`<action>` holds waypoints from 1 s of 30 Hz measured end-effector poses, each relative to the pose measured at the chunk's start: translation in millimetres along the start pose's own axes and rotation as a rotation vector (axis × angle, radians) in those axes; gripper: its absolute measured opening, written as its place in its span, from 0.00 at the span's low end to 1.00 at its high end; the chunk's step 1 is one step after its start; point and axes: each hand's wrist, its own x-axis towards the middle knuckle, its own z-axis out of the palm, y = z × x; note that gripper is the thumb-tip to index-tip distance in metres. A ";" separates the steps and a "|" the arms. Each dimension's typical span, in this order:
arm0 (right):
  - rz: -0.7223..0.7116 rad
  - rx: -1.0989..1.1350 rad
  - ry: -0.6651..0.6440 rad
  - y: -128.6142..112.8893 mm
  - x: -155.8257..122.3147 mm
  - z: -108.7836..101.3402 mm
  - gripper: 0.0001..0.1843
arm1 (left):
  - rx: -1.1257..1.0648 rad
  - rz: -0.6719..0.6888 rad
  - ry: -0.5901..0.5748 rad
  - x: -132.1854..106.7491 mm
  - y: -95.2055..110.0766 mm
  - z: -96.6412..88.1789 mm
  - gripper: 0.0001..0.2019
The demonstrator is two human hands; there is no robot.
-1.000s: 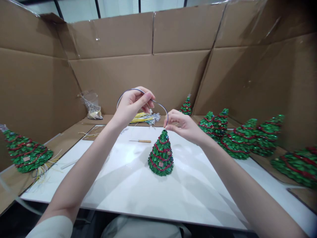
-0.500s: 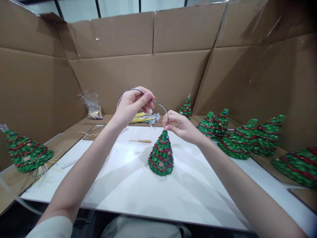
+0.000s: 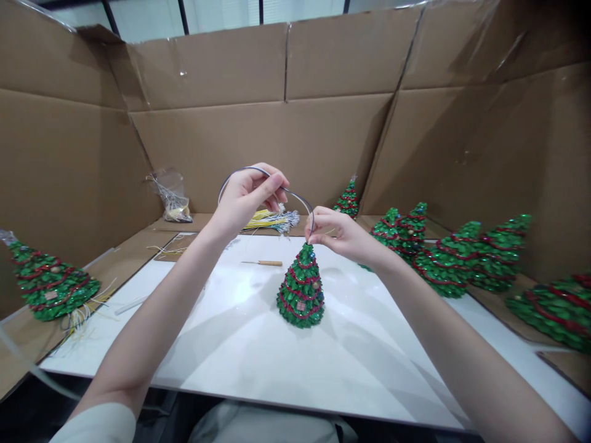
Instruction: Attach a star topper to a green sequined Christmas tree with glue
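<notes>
Both hands (image 3: 295, 212) still pinch the wire (image 3: 300, 200), barely shifted.

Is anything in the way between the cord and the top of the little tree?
Nothing visible. The right hand pinches the cord just above the tip of the tree, while the left hand holds its other end up. The board around the tree is bare.

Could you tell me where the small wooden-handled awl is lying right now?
The awl lies flat on the white board, left of the green tree and in front of the yellow wire bundle.
</notes>
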 end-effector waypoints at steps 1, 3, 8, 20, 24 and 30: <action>0.003 0.010 -0.009 -0.4 -0.3 -1.1 0.07 | 0.007 -0.004 0.001 -0.1 0.0 -0.2 0.14; 0.004 0.021 -0.025 -1.5 -0.7 -4.1 0.07 | 0.012 -0.006 0.001 -0.4 -0.1 -0.5 0.14; -0.001 0.004 -0.030 -5.2 -0.5 -11.1 0.06 | 0.009 0.008 0.001 -1.5 -1.1 -0.7 0.14; -0.055 -0.021 0.039 0.7 3.1 3.2 0.05 | -0.033 -0.027 -0.063 0.2 0.4 6.9 0.12; -0.057 -0.040 0.059 5.2 2.4 4.4 0.05 | -0.022 -0.086 -0.165 -0.6 -3.9 13.6 0.10; -0.068 0.013 0.072 9.5 1.1 6.4 0.05 | 0.069 -0.083 -0.322 -1.5 -13.3 22.6 0.09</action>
